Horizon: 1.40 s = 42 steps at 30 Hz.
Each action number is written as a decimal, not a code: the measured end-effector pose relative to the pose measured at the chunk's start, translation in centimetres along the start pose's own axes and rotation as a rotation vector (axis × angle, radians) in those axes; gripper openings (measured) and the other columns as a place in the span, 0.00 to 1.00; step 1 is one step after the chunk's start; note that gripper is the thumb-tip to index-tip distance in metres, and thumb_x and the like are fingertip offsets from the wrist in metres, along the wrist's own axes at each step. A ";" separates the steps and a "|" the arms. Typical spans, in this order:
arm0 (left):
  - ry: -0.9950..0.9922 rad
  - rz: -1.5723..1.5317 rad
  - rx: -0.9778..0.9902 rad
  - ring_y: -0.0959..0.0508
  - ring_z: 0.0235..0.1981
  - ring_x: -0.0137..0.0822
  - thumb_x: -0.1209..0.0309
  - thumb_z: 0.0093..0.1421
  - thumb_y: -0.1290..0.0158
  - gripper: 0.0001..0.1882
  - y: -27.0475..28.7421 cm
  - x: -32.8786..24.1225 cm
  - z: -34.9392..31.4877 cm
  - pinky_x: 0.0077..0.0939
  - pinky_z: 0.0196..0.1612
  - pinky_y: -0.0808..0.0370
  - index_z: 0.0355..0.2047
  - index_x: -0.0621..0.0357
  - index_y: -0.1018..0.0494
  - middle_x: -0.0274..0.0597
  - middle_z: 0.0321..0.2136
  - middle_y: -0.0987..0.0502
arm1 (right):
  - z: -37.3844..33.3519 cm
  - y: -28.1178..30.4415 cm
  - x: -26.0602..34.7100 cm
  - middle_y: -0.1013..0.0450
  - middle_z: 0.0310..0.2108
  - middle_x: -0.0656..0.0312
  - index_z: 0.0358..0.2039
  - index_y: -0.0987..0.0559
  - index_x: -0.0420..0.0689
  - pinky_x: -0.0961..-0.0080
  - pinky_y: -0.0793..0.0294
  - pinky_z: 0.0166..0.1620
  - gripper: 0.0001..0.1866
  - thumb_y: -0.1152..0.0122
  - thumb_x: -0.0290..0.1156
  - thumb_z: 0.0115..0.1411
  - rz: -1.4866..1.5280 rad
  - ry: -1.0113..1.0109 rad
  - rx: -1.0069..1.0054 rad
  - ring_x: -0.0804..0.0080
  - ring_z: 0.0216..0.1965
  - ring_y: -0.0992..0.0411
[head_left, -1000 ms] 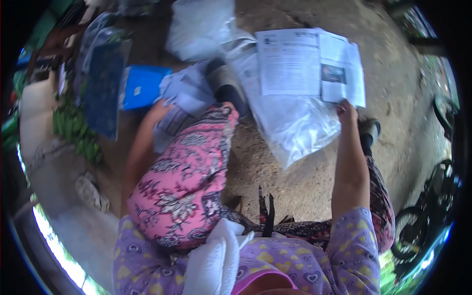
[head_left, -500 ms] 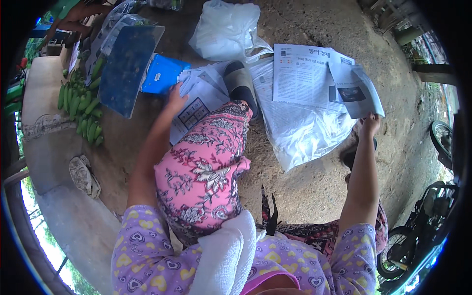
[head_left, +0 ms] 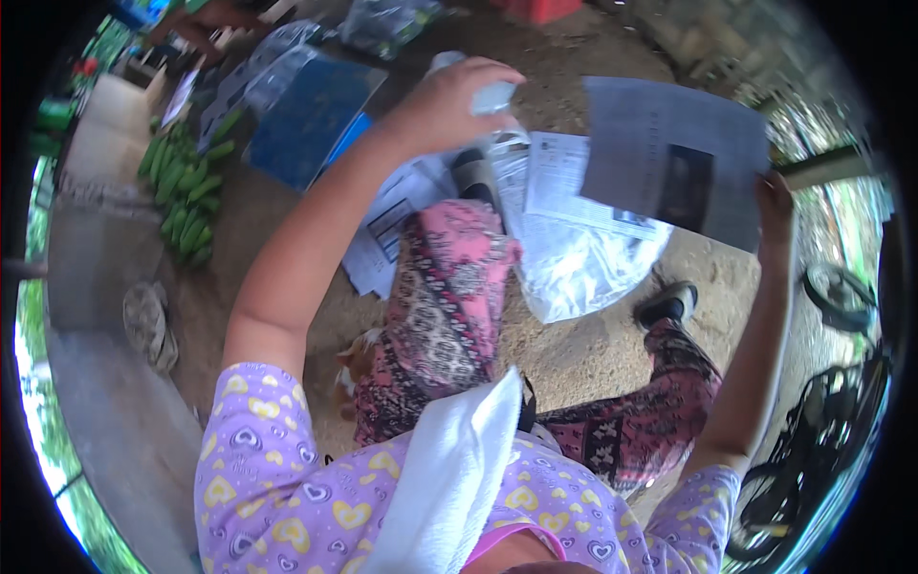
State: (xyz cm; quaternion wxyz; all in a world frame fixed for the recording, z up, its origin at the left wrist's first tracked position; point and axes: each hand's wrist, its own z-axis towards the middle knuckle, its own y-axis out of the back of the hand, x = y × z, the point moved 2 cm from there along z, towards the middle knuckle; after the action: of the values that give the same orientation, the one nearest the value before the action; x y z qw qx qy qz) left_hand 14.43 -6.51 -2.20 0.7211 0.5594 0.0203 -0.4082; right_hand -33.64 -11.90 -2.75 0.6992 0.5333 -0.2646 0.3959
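My right hand [head_left: 775, 206] is closed on the edge of a printed newspaper sheet [head_left: 622, 158], which hangs raised in front of me. Reaching far forward, my left hand [head_left: 454, 105] has its fingers curved and apart, a short way left of that sheet. A white plastic bag [head_left: 493, 98] shows in the gap between its thumb and fingers; I see no grip on it. More newspaper [head_left: 555, 177] lies on a clear plastic bag [head_left: 583, 277] on the ground. Under my left forearm, a blue object [head_left: 350, 136] is mostly hidden, near loose printed papers [head_left: 371, 263].
A dark blue board [head_left: 311, 120] lies left of the papers, with green bananas [head_left: 184, 196] beyond it. An orange and white animal [head_left: 356, 368] is partly hidden by my leg. Motorbikes [head_left: 808, 459] stand at right. A red object [head_left: 540, 8] shows at the far edge.
My left hand has left the blue object and moved forward and right, its fingers spreading. My right hand has lifted the newspaper sheet off the stack, outward and up.
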 end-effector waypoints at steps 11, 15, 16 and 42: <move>-0.265 -0.023 0.010 0.42 0.62 0.55 0.72 0.52 0.45 0.40 -10.5 -17.5 5.7 0.38 0.60 0.38 0.64 0.58 0.49 0.58 0.60 0.44 | -6.4 -3.0 8.7 0.25 0.36 0.57 0.41 0.26 0.39 0.78 0.25 0.37 0.13 0.45 0.35 0.62 0.940 -0.269 -0.006 0.73 0.35 0.25; 0.198 -0.498 0.072 0.30 0.53 0.48 0.67 0.63 0.56 0.22 -10.9 -16.8 6.4 0.31 0.53 0.33 0.54 0.67 0.37 0.57 0.50 0.30 | -7.7 -3.8 9.9 0.25 0.43 0.54 0.46 0.28 0.37 0.73 0.24 0.40 0.19 0.47 0.39 0.63 1.057 -0.427 0.102 0.69 0.42 0.25; 0.303 -0.482 0.123 0.28 0.49 0.41 0.64 0.66 0.59 0.20 -11.9 -15.3 6.2 0.29 0.50 0.33 0.50 0.66 0.33 0.49 0.48 0.28 | -8.2 -4.5 10.3 0.25 0.43 0.55 0.47 0.28 0.37 0.73 0.24 0.40 0.20 0.46 0.40 0.63 0.928 -0.383 0.140 0.70 0.43 0.26; 0.332 -1.123 0.093 0.32 0.54 0.33 0.71 0.65 0.53 0.33 -9.3 -16.5 5.6 0.26 0.55 0.32 0.64 0.68 0.56 0.49 0.56 0.37 | -7.0 -9.0 12.1 0.25 0.36 0.59 0.44 0.25 0.35 0.81 0.29 0.42 0.22 0.31 0.34 0.53 0.816 -0.264 0.218 0.77 0.36 0.28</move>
State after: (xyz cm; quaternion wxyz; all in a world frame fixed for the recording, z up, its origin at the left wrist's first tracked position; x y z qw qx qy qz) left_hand -4.69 -2.16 0.55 0.3564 0.5505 0.4083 -0.6350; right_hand -19.86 -2.94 -0.03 0.3853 0.5018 -0.4971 0.5939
